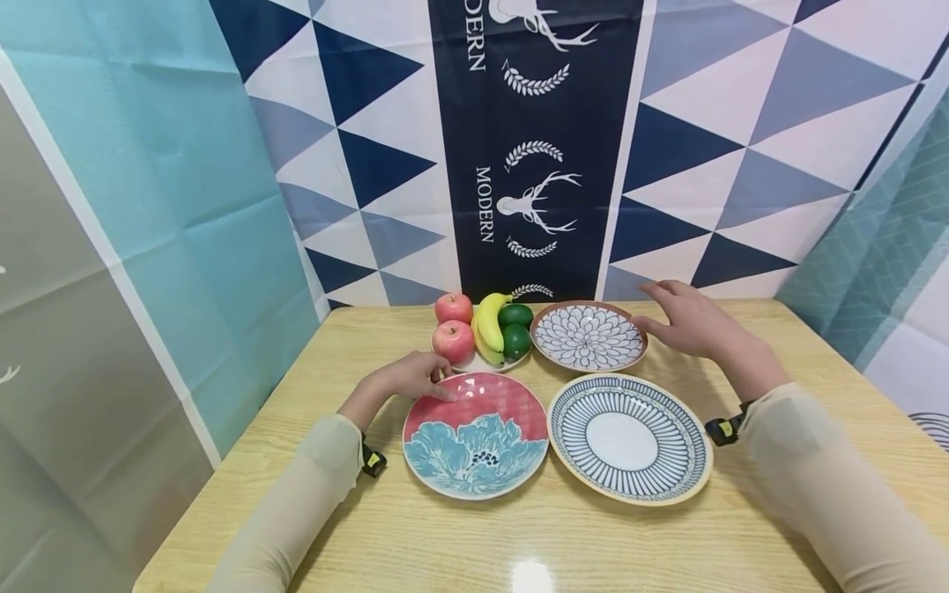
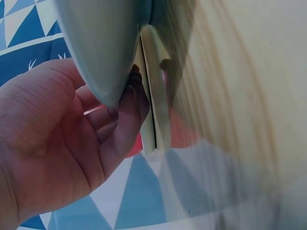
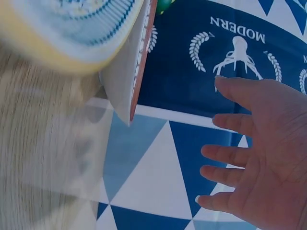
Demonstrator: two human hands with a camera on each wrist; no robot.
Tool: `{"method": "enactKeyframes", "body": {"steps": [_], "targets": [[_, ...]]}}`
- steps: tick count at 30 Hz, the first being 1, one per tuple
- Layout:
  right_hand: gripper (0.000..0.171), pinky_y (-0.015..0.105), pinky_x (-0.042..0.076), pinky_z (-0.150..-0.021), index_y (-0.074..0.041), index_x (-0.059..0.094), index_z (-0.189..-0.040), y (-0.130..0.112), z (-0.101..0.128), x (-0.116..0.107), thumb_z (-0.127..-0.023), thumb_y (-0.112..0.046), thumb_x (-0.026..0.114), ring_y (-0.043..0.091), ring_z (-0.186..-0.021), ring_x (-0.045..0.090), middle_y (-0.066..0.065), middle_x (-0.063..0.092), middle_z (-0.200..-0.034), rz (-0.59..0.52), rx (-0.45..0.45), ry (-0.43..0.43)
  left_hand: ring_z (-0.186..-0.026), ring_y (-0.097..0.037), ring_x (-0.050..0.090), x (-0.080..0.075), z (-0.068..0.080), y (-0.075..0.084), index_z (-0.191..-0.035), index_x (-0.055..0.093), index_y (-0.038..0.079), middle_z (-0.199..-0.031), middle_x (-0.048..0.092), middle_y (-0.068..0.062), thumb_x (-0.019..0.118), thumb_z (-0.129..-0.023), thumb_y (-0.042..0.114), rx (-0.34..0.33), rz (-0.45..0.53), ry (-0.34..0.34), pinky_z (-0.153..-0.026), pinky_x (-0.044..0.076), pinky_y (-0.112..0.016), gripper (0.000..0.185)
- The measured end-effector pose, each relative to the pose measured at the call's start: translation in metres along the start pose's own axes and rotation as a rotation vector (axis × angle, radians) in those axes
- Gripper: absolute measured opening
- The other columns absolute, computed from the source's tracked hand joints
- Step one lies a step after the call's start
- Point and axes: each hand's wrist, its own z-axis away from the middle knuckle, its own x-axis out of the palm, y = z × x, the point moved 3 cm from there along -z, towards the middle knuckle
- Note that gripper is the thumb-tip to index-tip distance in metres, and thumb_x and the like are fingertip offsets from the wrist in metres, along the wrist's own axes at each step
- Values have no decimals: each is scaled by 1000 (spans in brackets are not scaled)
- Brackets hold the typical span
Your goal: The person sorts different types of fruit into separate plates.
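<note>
My left hand pinches the upper left rim of a plate with a red ground and a large blue flower. In the left wrist view the thumb lies over this plate's edge and the fingers reach beneath it. My right hand is held in the air with its fingers spread, holding nothing. Nearest to it is a brown-rimmed plate with a petal pattern; the right wrist view shows a gap between the fingers and that plate's rim.
A blue-and-white striped plate with a yellowish rim lies right of the flower plate. Behind, a white plate bears apples, bananas and green fruits. A patterned cloth hangs along the wooden table's far edge.
</note>
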Motion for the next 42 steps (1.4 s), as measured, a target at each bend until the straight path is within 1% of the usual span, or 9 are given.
{"method": "enactKeyframes", "body": {"steps": [6,12,18,23,31,37,42], "targets": [[70,73,31,-114,4,43,-155,-21,-2,0,-106,-41,63,60,-142,36,40,38,-155,-21,-29,-5,-83,-20,58,2,1,-1,-106,67,12,-90,63,-4,84,-93,25,-39,31,-8,-71,51,-28,25],[68,72,30,-116,3,44,-156,-37,-7,-2,-106,-40,63,58,-144,34,37,38,-157,-35,-50,-12,-85,-20,58,3,0,0,-103,66,12,-92,64,-4,84,-93,27,-45,39,-7,-72,52,-28,25],[65,70,29,-118,-1,44,-157,-55,-18,-3,-107,-38,62,56,-147,33,35,36,-159,-34,-73,-32,-88,-22,59,4,1,0,-103,65,12,-95,65,-4,84,-93,24,-74,55,-13,-73,54,-30,24],[66,67,32,-117,1,45,-156,-70,-29,-1,-106,-38,63,54,-143,39,35,41,-155,-29,-110,-49,-87,-21,60,4,2,1,-104,65,11,-95,64,-5,84,-93,26,-94,54,-15,-72,54,-30,26],[64,64,39,-114,-3,47,-156,-91,-51,7,-106,-38,65,49,-138,47,30,48,-151,-32,-152,-100,-88,-22,60,3,6,4,-105,65,12,-96,64,-6,83,-93,28,-139,61,-7,-71,55,-30,27],[61,63,41,-113,-7,50,-156,-105,-61,14,-105,-37,65,47,-138,48,28,49,-151,-20,-168,-123,-86,-21,59,4,5,3,-106,65,12,-95,63,-6,83,-94,28,-138,54,-8,-68,55,-29,26],[61,63,41,-113,-10,51,-157,-114,-71,22,-104,-37,65,46,-139,48,26,49,-152,-11,-165,-149,-86,-21,60,3,4,3,-105,65,12,-95,63,-5,83,-94,28,-128,53,-11,-68,55,-29,26]]}}
